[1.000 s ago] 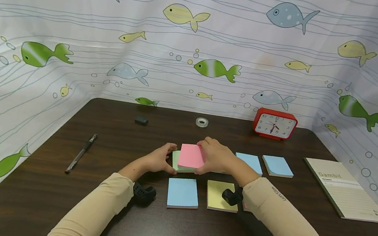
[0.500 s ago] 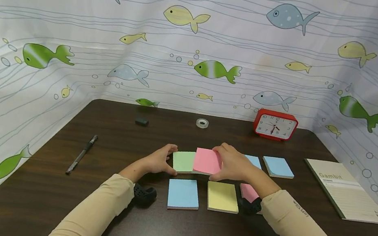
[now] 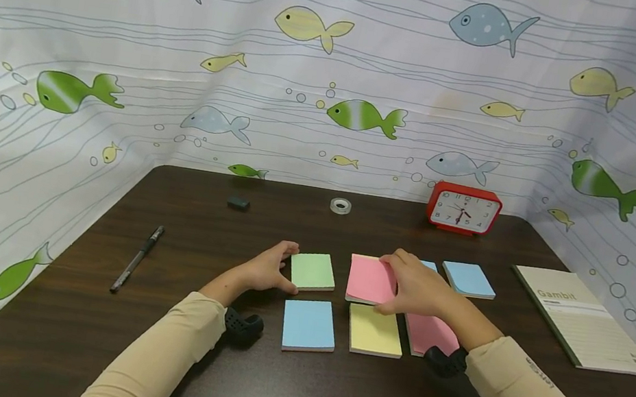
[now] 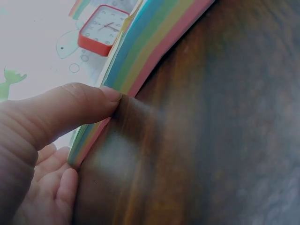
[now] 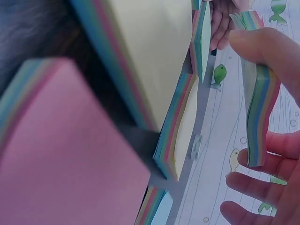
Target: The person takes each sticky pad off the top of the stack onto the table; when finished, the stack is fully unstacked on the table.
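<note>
My right hand (image 3: 419,287) holds a pink sticky note pad (image 3: 369,280) between thumb and fingers. In the right wrist view the held pad (image 5: 258,112) shows layered coloured edges, raised above a yellow-topped pad (image 5: 183,136). To the left, my left hand (image 3: 266,267) grips a green sticky note pad (image 3: 313,271) lying on the table, thumb at its near corner and fingers at the far one. The left wrist view has the thumb (image 4: 79,103) against that pad's striped side. Nearer me lie a blue pad (image 3: 309,325), a yellow pad (image 3: 374,332) and another pink pad (image 3: 432,336).
Beyond the right hand are two more blue pads, one (image 3: 469,279) fully visible. A notebook (image 3: 582,320) lies right, a pen (image 3: 137,259) left. Along the back sit an eraser-like dark block (image 3: 239,203), a tape roll (image 3: 340,206) and a red clock (image 3: 463,209).
My right hand has carried the pink pad rightward, off the green pad and over the spot right of it. The left hand has stayed at the green pad.
</note>
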Demonstrator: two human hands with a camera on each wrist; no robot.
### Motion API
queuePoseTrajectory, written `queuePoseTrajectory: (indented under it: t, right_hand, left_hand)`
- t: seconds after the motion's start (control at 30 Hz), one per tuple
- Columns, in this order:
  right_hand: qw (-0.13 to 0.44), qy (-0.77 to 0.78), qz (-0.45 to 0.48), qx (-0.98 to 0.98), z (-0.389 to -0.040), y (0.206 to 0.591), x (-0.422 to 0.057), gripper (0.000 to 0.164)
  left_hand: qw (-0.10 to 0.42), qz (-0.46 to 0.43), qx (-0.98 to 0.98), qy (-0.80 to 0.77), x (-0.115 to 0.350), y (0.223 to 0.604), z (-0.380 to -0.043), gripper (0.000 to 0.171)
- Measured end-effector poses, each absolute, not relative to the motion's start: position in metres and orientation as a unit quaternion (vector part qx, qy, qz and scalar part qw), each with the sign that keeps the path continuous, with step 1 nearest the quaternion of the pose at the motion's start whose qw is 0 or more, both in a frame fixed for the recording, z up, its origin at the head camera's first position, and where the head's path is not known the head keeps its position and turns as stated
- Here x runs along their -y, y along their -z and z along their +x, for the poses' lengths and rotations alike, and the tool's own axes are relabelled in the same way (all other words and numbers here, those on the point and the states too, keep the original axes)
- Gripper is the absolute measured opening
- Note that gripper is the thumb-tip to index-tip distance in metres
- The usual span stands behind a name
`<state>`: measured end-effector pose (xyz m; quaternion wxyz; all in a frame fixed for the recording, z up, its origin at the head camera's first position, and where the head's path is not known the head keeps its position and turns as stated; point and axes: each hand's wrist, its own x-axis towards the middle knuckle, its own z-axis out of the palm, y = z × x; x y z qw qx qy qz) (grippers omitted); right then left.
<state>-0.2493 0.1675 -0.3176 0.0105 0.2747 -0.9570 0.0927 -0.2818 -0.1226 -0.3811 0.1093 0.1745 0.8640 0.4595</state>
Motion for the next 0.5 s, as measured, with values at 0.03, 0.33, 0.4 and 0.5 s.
queuePoseTrajectory:
  t: [0.03, 0.33, 0.4, 0.5]
  right_hand:
    - [0.008, -0.093, 0.27, 0.958, -0.248, 0.317, -0.17, 0.081]
    - [0.006, -0.086, 0.266, 0.96, -0.238, 0.319, -0.194, 0.081]
    - [0.01, -0.085, 0.268, 0.96, -0.236, 0.321, -0.2, 0.081]
    - [0.014, -0.089, 0.267, 0.96, -0.234, 0.322, -0.209, 0.08]
  left_hand:
    - [0.109, 0.175, -0.864, -0.459, 0.123, 0.381, -0.282, 0.086]
    - [0.112, 0.175, -0.863, -0.461, 0.123, 0.38, -0.281, 0.086]
    - [0.112, 0.174, -0.862, -0.462, 0.123, 0.38, -0.281, 0.086]
    - [0.111, 0.176, -0.862, -0.461, 0.123, 0.381, -0.281, 0.086]
